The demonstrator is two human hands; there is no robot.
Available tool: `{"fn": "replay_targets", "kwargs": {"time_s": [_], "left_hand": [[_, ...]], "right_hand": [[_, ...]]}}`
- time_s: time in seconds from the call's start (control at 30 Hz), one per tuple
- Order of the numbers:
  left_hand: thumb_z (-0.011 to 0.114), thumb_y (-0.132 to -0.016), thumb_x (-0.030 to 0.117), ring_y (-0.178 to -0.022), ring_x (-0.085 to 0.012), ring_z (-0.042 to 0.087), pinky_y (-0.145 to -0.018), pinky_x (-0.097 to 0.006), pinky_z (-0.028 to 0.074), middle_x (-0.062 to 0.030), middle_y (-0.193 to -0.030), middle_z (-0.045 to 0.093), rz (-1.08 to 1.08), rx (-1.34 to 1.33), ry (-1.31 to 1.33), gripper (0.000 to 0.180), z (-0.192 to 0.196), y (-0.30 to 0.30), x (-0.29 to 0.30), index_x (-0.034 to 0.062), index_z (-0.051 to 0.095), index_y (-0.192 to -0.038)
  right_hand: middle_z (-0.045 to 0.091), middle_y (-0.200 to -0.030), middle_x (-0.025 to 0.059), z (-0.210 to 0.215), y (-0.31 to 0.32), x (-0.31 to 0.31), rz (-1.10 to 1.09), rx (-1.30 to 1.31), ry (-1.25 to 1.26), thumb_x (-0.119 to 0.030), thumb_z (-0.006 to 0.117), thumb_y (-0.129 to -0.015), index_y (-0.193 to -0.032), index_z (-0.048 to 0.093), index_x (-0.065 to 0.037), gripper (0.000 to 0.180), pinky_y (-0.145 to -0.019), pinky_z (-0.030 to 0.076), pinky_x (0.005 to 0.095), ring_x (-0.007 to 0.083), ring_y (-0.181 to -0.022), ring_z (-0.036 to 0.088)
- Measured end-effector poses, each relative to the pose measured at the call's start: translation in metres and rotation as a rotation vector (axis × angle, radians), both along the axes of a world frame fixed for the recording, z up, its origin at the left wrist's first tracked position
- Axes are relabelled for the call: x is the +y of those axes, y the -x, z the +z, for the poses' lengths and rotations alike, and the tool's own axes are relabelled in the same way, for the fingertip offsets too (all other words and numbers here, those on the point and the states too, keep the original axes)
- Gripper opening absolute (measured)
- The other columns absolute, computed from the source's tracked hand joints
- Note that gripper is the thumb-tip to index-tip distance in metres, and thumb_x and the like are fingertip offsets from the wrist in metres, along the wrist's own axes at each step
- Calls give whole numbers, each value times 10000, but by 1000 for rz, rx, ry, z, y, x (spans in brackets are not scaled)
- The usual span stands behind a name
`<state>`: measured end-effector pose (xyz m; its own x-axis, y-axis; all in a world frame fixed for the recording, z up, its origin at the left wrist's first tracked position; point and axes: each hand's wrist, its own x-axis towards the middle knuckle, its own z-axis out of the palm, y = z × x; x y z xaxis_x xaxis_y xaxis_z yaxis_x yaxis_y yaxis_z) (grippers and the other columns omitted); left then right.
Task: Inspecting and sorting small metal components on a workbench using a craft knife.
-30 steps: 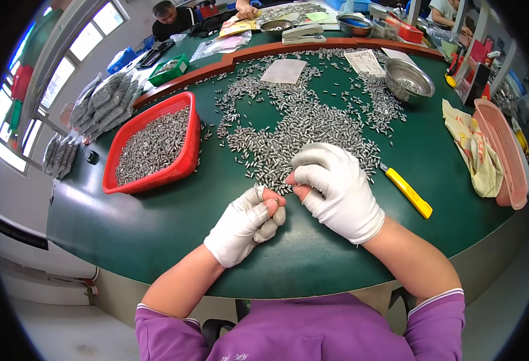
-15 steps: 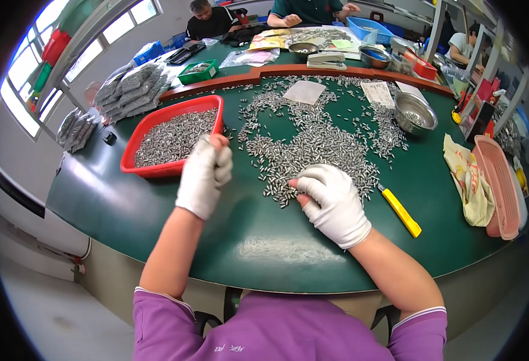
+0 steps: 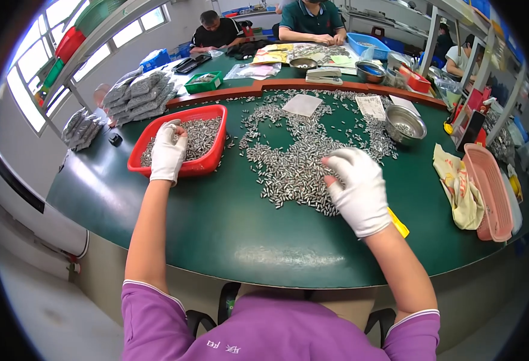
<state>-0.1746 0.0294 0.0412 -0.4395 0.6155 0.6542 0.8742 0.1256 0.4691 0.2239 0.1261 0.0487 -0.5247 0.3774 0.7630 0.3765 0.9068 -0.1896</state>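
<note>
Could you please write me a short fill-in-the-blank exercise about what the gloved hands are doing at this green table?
1. The left hand is over the ____ tray.
2. The right hand rests on the loose pile of small ____ parts.
3. Both hands wear ____ gloves.
4. The steel bowl stands to the person's ____.

Missing words: red; metal; white; right

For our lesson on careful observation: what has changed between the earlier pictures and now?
The left hand left the right hand's side, moving left to the red tray. The right hand stayed on the metal pieces; the steel bowl stayed put.
</note>
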Motion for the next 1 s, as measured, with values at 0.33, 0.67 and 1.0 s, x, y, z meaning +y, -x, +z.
{"fn": "replay_targets", "kwargs": {"time_s": [0.33, 0.67, 1.0], "left_hand": [[659, -778, 8, -1292, -405, 473, -1031, -447, 417, -133, -1258, 600, -456, 14, 207, 124, 0, -178, -62, 55, 594, -872], [724, -708, 14, -1342, -421, 404, -1050, -458, 402, -142, -1360, 524, -440, 29, 500, 181, -29, -226, -81, 51, 602, -836], [723, -709, 32, -1309, -437, 425, -1042, -489, 389, -152, -1331, 543, -449, -6, 464, 178, -29, -229, -83, 63, 590, -823]], "right_hand": [[621, -1122, 103, -26, -101, -34, -589, -354, 393, -228, 755, -762, -1159, 643, -87, 435, -869, 506, 412, 309, -1001, 601], [672, -922, 144, -24, -95, -72, -524, 94, 885, -128, 675, -871, -1061, 558, -6, 254, -705, 528, 360, 297, -766, 671], [549, -955, 128, -26, -57, -148, -114, -353, 612, -193, 623, -880, -1382, 485, -82, 532, -696, 487, 418, 323, -782, 568]]}}
